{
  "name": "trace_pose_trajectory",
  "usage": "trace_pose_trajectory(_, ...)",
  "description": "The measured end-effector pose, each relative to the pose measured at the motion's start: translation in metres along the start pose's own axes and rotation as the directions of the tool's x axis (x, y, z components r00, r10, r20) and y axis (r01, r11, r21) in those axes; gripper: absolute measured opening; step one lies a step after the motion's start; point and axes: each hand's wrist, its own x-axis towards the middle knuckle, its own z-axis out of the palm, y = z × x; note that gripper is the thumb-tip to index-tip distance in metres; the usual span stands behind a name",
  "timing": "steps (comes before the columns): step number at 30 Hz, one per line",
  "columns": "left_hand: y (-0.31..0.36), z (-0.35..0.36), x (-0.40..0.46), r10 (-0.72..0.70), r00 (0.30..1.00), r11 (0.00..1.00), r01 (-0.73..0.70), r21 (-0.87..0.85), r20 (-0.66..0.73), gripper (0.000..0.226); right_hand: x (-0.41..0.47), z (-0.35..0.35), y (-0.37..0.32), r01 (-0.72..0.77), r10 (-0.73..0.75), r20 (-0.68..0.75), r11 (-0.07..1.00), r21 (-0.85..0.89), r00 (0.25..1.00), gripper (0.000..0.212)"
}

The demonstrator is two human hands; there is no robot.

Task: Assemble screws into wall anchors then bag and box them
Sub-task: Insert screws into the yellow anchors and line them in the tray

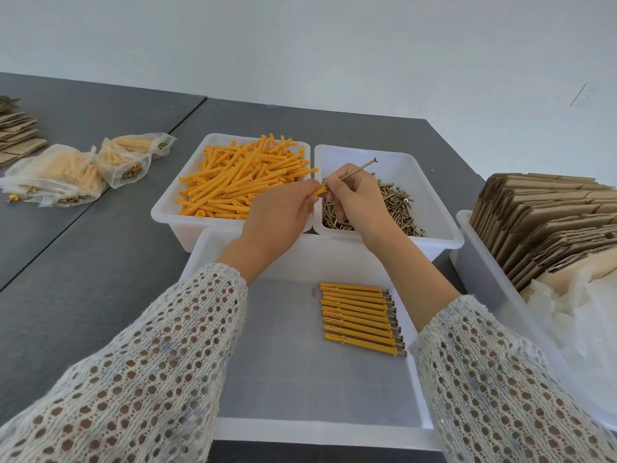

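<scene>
Both forearms reach forward, covered in white open-knit sleeves (140, 359) pushed back from the wrists. Left hand (278, 212): back up, fingers curled, pinching something at the fingertips. Right hand (359, 198): fingers curled, thumb and forefinger pinching a thin object. Fingertips of both hands nearly meet.

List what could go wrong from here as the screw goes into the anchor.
1. The right hand pinches the screw near its tip; it could miss the anchor mouth in the left hand and prick a finger.
2. A slip would probably drop the screw into the screw bin, costing a re-pick.
</scene>
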Motion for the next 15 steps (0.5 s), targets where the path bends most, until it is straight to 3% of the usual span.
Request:
trace_pose_trajectory(8, 0.0013, 0.0009, 0.0030, -0.005, 0.999, 0.981, 0.012, 0.195, -0.039, 0.027, -0.0009, 0.0047, 0.0031, 0.028, -0.022, 0.086, 0.997, -0.076, 0.996, 0.009)
trace_pose_trajectory(15, 0.0065, 0.0013, 0.0012, -0.023, 0.998, 0.992, 0.031, 0.124, -0.064, 0.026, -0.0016, 0.0051, 0.0034, 0.091, -0.075, 0.119, 0.986, -0.141, 0.990, 0.016)
